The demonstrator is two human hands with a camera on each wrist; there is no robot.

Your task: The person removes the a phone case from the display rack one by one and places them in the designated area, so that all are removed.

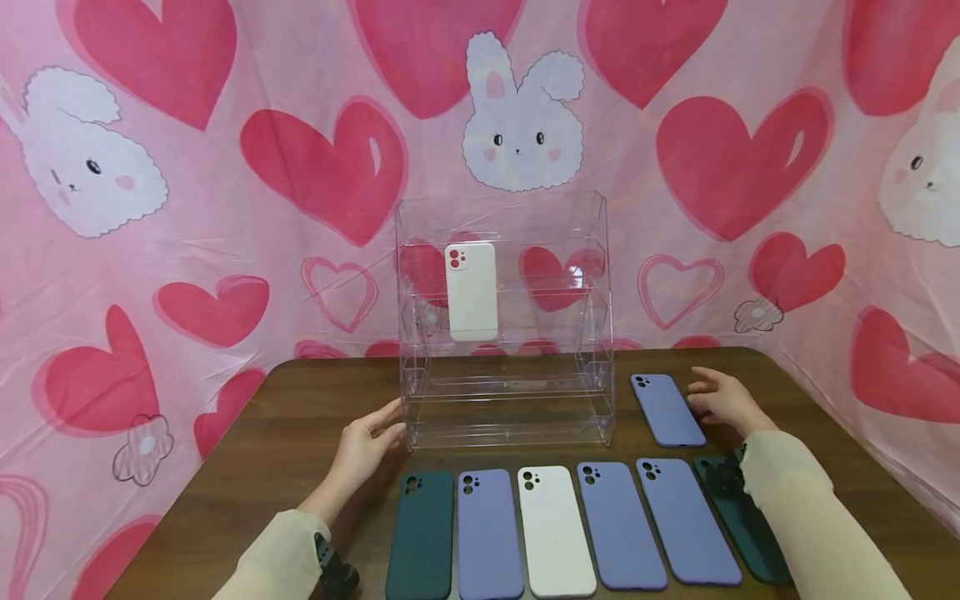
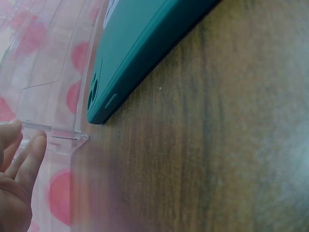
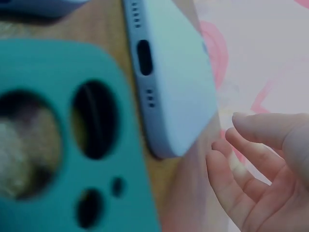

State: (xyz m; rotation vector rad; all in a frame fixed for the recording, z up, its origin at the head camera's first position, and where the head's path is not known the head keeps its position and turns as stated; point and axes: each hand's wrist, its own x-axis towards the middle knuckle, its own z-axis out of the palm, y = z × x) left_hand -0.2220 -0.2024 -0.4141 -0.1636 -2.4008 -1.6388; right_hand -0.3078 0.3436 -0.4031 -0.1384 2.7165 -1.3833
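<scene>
A clear tiered display rack [image 1: 510, 437] stands on the table, with a white phone case [image 1: 472, 292] upright on one of its upper tiers. My left hand [image 1: 363, 442] is at the rack's lower left side, fingertips right at its edge, fingers extended. In the left wrist view those fingers [image 2: 33, 159] overlap the clear plastic. To the rack's right lies a lavender phone case [image 1: 667, 410], camera cutouts away from me. My right hand [image 1: 727, 400] hovers just right of it, fingers loosely bent, nothing between them; the right wrist view shows a gap between fingertips and case [image 3: 181, 87].
Along the front lies a row of phone cases: a green one [image 1: 420, 533], lavender ones, among them one at left [image 1: 490, 533], a white one [image 1: 557, 529], and another green one [image 1: 750, 533] partly under my right sleeve. A pink heart-print cloth [image 1: 322, 67] hangs behind the table.
</scene>
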